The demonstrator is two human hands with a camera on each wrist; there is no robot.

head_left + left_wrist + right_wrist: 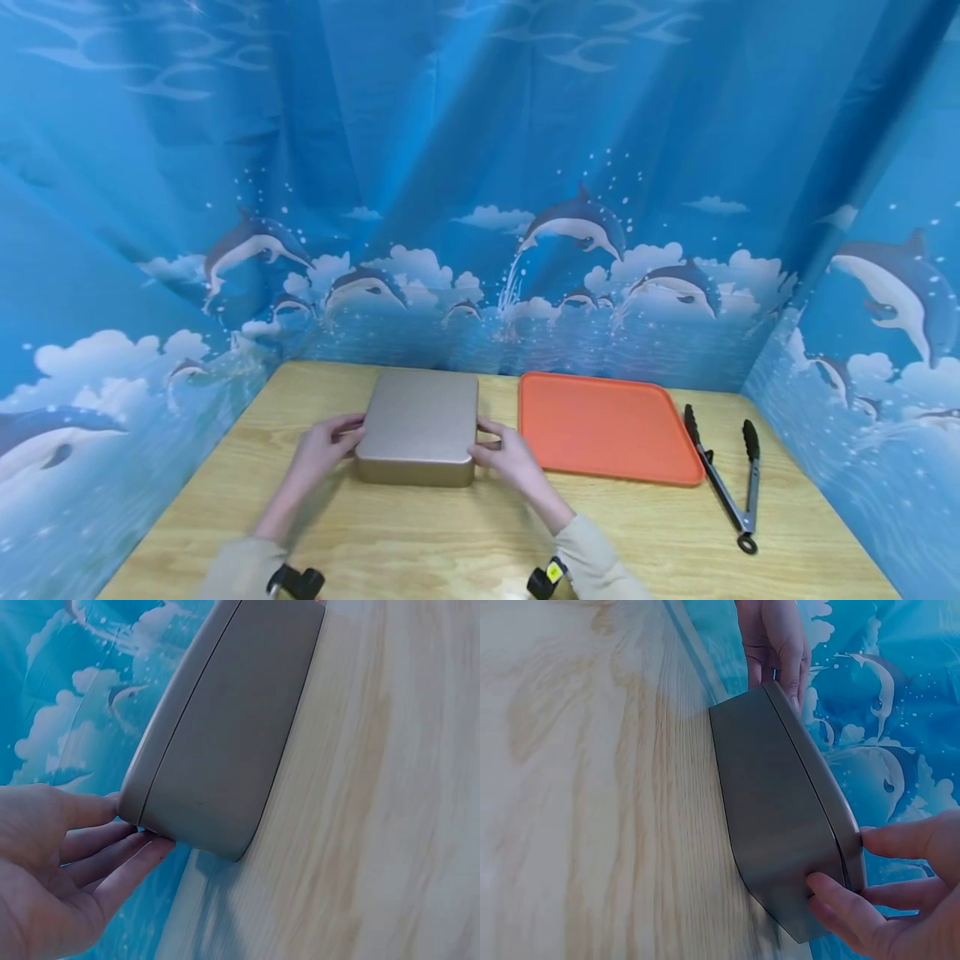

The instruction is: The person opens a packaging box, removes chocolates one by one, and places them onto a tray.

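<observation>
Only wrist views clearly show the box's (761, 799) seam (808, 766).

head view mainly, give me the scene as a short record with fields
box: metallic grey-brown box, lid on, contents hidden
left hand: left hand touches its left side
right hand: right hand touches its right side
right of box: orange-red tray
right of tray: tongs, arms spread
surface: wood-grain table
backdrop: blue dolphin-print sheet
</observation>
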